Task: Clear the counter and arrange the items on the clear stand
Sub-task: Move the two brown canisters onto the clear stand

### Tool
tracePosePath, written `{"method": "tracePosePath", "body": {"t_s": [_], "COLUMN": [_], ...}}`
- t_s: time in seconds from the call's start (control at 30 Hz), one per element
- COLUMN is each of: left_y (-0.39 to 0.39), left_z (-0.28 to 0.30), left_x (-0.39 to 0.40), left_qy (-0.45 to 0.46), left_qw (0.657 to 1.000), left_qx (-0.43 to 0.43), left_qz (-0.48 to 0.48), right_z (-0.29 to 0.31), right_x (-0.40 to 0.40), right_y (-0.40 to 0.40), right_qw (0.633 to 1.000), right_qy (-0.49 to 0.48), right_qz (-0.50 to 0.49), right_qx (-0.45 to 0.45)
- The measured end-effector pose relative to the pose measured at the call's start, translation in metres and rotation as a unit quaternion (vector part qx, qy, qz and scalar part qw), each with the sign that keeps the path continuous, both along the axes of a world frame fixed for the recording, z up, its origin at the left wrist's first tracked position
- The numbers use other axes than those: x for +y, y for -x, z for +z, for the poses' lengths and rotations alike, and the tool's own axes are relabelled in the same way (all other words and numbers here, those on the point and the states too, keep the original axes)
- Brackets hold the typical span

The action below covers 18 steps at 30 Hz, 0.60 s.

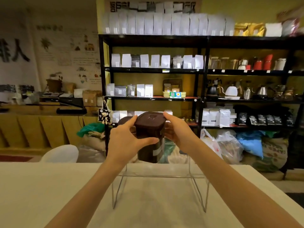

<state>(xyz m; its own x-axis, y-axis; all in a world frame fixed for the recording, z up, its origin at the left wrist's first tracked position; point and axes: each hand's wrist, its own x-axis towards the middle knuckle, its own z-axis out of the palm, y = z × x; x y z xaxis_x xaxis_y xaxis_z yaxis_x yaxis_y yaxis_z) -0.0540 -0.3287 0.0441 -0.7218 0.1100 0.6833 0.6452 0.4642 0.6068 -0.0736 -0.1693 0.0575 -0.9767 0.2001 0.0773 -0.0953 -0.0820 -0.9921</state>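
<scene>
A dark brown canister (150,139) with a squarish lid and a pale label is held at the centre of the head view, just above or on the upper level of the clear stand (158,176). My left hand (126,139) wraps its left side, thumb across the front. My right hand (176,130) presses its right side near the lid. A second dark brown canister (125,120) shows partly behind my left hand. The stand rests on the white counter (49,195).
Behind the counter stands a black shelving unit (202,69) with white bags, kettles and jars. Sacks and plastic bags (230,145) lie on the floor below it. A white chair back (62,153) sits past the counter's far left edge.
</scene>
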Motion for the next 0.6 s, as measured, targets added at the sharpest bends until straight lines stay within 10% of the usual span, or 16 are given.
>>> {"method": "tracePosePath", "body": {"t_s": [0.6], "left_y": [0.058], "left_z": [-0.031], "left_x": [0.039], "left_qy": [0.005], "left_qw": [0.996], "left_qx": [-0.054], "left_qz": [0.073], "right_z": [-0.034], "right_x": [0.004], "right_y": [0.078], "right_qw": [0.992], "right_qy": [0.108], "right_qz": [-0.060], "right_qx": [-0.020]}}
